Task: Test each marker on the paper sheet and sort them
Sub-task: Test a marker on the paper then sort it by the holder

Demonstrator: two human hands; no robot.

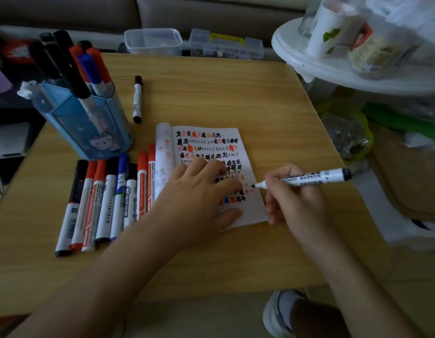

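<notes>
Marks in black, red and blue fill the paper sheet (247, 212) in the middle of the frame, but they are too small and smudgy to read. The left hand (199, 191) covers the lower rows. The sheet's left side is curled up and hides part of the last red one in the row of markers (106, 198) at lower left. That row lies side by side on the table (211, 89). More markers stand in a blue pen cup (89, 123) at upper left, with their lower ends hidden inside it. One black-capped marker (137, 98) lies alone just right of the cup. Things on the white round shelf (309, 63) at upper right are blurry and cut off by the frame edge.

The left hand lies flat on the sheet, fingers straight and spread, pressing it down. The right hand (297, 198), just right of the sheet, grips a white marker (316, 178), with fingers curled round it near the tip. The black tip points left at the sheet's right edge. Whether it touches the paper is hard to tell. Both forearms come in from the bottom of the frame.
</notes>
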